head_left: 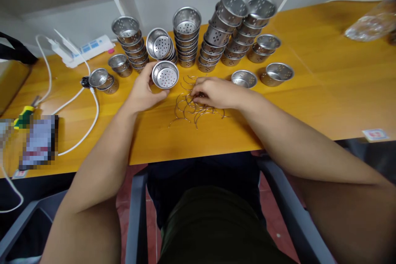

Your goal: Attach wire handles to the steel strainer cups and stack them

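Observation:
My left hand (145, 90) is closed around a perforated metal cup (165, 75), its open top tilted toward me so the holes in its base show. Over a loose pile of curved wire pieces (192, 107) is my right hand (210, 93), its fingers bent down and pinched together among the wires. Whether a wire is between those fingertips I cannot make out. Just behind the held cup lies a tilted stack of like cups (159, 44). Right of my right hand stands a single low cup (244, 78).
Tall cup stacks (187, 24) line the back of the wooden table (324, 103). More cups (276, 73) stand at right, others (103, 80) at left. A white power strip (89, 50) with cables, a pixelated object (39, 142) and yellow-green pliers (24, 115) lie left. A clear plastic bag (371, 24) lies far right.

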Motion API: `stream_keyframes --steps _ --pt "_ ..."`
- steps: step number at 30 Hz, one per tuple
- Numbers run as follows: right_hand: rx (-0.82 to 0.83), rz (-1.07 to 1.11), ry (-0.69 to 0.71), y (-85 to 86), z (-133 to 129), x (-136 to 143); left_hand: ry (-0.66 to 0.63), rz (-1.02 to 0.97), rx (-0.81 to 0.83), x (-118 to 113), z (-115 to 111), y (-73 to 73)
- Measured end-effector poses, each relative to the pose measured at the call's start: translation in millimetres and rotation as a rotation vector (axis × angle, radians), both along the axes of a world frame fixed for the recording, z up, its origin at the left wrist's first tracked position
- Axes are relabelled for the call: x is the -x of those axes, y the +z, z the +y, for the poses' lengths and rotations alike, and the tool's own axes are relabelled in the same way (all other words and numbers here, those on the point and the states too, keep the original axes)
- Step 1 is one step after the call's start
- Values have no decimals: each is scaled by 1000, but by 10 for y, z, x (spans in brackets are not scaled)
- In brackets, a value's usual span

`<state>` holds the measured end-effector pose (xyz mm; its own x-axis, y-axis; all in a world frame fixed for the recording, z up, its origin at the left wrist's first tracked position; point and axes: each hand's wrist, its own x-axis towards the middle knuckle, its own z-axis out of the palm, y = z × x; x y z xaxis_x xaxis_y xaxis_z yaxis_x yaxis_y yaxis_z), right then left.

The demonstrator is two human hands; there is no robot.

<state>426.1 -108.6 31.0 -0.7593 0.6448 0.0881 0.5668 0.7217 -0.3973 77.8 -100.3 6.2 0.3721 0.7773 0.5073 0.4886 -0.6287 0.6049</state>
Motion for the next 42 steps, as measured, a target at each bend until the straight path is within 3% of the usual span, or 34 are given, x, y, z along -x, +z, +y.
stream_keyframes --steps 6,13,17,25,38,42 --pt "-23 32 -17 -20 1 2 -38 -156 3 -117 155 -290" --pt "-173 357 -74 -47 42 -46 -122 -190 -54 -70 307 -447" --pt "-162 554 -140 -45 53 -26 -178 -230 -89 -68 380 -506" --pt "-51 841 -138 -141 103 67 -242 -249 -107 -270 243 -490" --pt "-35 844 -161 -35 -8 114 -104 -182 -179 -376 40 -300" --pt "-17 787 -199 17 -81 134 -75 -198 -108 -451 2 -301"
